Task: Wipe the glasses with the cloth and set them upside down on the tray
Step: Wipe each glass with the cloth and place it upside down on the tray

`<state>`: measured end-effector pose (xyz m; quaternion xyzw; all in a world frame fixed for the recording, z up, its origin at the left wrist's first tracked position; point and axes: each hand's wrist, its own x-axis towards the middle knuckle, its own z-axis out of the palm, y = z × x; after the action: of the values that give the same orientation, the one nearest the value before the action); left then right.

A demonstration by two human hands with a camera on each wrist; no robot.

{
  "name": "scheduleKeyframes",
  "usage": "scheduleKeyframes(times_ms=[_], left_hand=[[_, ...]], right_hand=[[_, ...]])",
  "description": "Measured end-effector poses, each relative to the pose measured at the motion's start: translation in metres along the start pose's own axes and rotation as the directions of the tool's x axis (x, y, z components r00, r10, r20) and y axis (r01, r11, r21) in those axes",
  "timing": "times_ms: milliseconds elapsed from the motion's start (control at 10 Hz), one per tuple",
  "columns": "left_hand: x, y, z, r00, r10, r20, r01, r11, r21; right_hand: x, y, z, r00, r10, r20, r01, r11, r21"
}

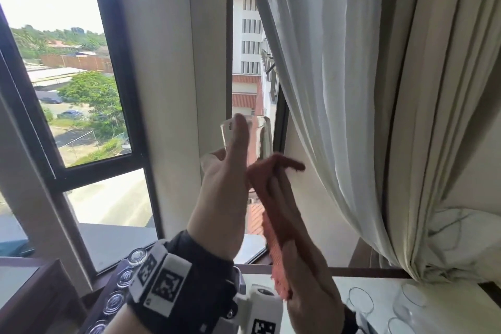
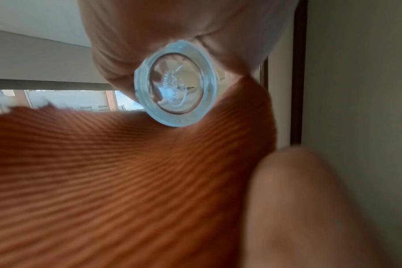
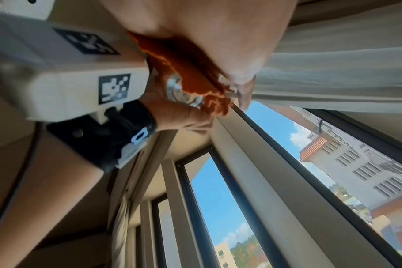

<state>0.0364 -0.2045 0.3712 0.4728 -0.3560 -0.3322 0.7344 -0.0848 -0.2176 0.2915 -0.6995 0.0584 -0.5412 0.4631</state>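
My left hand [image 1: 227,179] is raised toward the window and grips a clear glass [image 1: 260,138], thumb stretched up along its side. The left wrist view looks straight at the glass's thick base [image 2: 177,85], with my fingers [image 2: 149,39] curled round it. My right hand [image 1: 306,287] holds an orange ribbed cloth [image 1: 271,214] and presses it against the glass's right side. In the right wrist view the cloth [image 3: 190,76] covers part of the glass [image 3: 180,93]. A dark tray [image 1: 104,289] at the bottom left carries several upside-down glasses [image 1: 137,256].
Three more clear glasses [image 1: 360,302] stand on the white counter [image 1: 385,286] at the bottom right. A pale curtain [image 1: 379,89] hangs close on the right. Window frames [image 1: 122,89] and a cream pillar [image 1: 168,89] are directly behind the raised glass.
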Motion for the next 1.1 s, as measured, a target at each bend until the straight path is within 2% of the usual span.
scheduleKeyframes(times_ms=[100, 200, 300, 400, 500, 600, 700, 800, 900, 1000, 1100], left_hand=[[-0.001, 0.006, 0.000, 1.000, 0.025, 0.015, -0.027, 0.988, 0.155], [-0.017, -0.001, 0.011, 0.998, 0.000, 0.069, -0.010, 0.990, 0.141], [-0.030, -0.017, 0.015, 0.992, 0.020, 0.125, -0.032, 0.995, 0.094], [-0.028, -0.019, 0.013, 0.995, 0.025, 0.095, -0.033, 0.996, 0.080], [-0.020, -0.010, 0.003, 0.997, 0.039, 0.073, -0.043, 0.998, 0.054], [-0.018, -0.005, -0.001, 0.992, 0.080, 0.098, -0.084, 0.996, 0.035], [-0.023, -0.010, 0.003, 0.987, 0.110, 0.120, -0.126, 0.983, 0.132], [-0.026, -0.015, 0.011, 0.986, 0.127, 0.112, -0.145, 0.973, 0.177], [-0.016, -0.016, 0.009, 0.986, 0.156, 0.057, -0.163, 0.973, 0.163], [-0.007, -0.006, 0.000, 0.990, 0.135, 0.038, -0.139, 0.984, 0.115], [-0.010, -0.001, -0.005, 0.989, 0.142, 0.047, -0.145, 0.987, 0.067]], right_hand=[[-0.005, 0.007, -0.003, 0.983, 0.178, 0.033, -0.180, 0.981, 0.067], [0.010, 0.007, -0.016, 0.965, 0.260, -0.045, -0.253, 0.960, 0.124], [0.036, -0.018, -0.020, 0.911, 0.394, -0.124, -0.393, 0.919, 0.037], [0.036, -0.019, -0.014, 0.982, 0.162, -0.094, -0.157, 0.986, 0.063], [0.012, -0.007, -0.004, 0.998, 0.026, -0.052, -0.031, 0.994, -0.104], [-0.002, -0.010, -0.002, 0.964, 0.265, 0.011, -0.261, 0.958, -0.117], [0.010, -0.003, -0.012, 0.996, 0.031, -0.083, -0.066, 0.884, -0.463], [0.021, 0.002, -0.011, 0.969, -0.217, -0.119, 0.109, 0.807, -0.581], [0.030, -0.013, 0.000, 0.987, -0.126, -0.104, 0.100, 0.968, -0.228], [0.006, -0.009, 0.009, 0.999, -0.034, -0.004, 0.033, 0.994, -0.104], [-0.012, 0.003, 0.001, 0.950, 0.313, -0.019, -0.311, 0.933, -0.181]])
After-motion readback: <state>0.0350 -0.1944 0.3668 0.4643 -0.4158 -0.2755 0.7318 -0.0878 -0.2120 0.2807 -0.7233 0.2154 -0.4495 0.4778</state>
